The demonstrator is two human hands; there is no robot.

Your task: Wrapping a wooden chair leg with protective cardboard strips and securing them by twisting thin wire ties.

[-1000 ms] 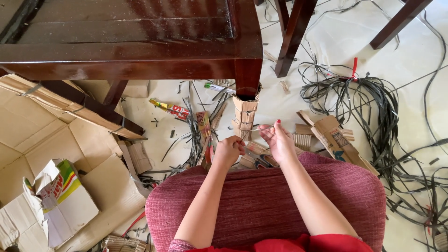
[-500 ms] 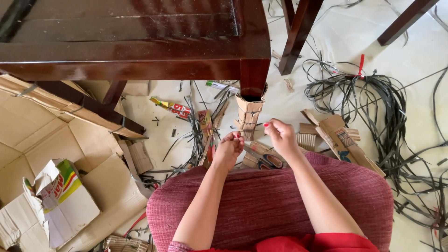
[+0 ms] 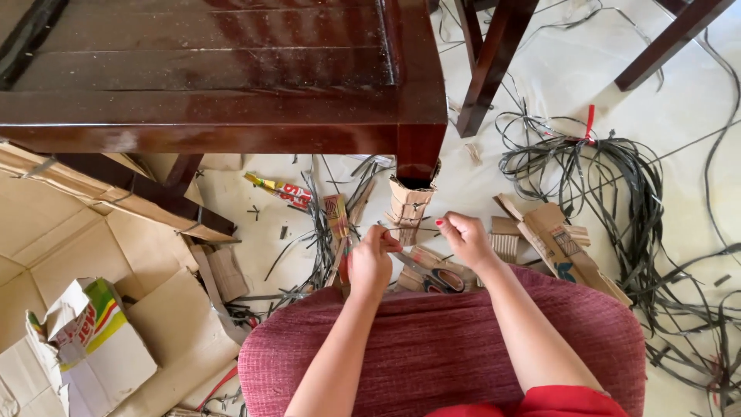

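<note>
Head view: thin strip (image 3: 413, 228) is being stretched level, left–right, pinched between left hand (image 3: 371, 261) and right hand (image 3: 465, 238), just before cardboard-wrapped bench leg (image 3: 407, 207).

— Where are the hands?
— Both forearms reach forward, bare. The left hand (image 3: 372, 260) is curled, fingertips pinched together.
— And the other?
— The right hand (image 3: 465, 239) sits just beside it, knuckles up, thumb and forefinger pinched too.
</note>
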